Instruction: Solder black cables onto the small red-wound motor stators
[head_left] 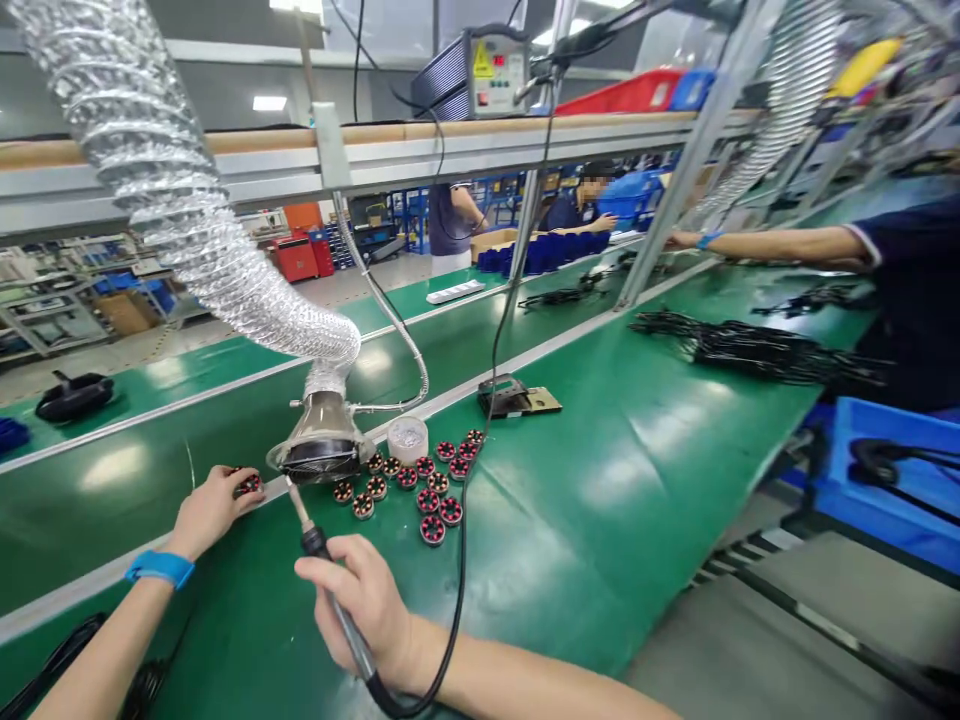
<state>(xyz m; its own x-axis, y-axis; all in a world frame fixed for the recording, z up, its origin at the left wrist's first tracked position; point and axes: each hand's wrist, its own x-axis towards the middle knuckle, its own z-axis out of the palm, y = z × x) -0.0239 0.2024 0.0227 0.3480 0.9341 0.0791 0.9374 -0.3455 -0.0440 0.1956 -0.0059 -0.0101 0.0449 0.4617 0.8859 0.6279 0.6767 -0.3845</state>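
My left hand (208, 512), with a blue wrist strap (160, 569), pinches a small round motor stator (248, 483) with red windings by the metal rail. In my right hand (367, 605) is a soldering iron (315, 545), its tip pointing up and away, just below the fume hood (319, 445). To the right of the hood, several loose motor stators (432, 530) with red and black parts lie in a loose cluster on the green bench (547, 560). A white roll-shaped tub (408, 440) stands behind them.
A silver exhaust duct (247, 290) comes down to the hood. The iron's black cable (463, 540) hangs across the bench from the soldering station (480, 75) on the shelf. Bundles of black cables (742, 345) lie at right, near a co-worker's arm (787, 245) and a blue bin (885, 490).
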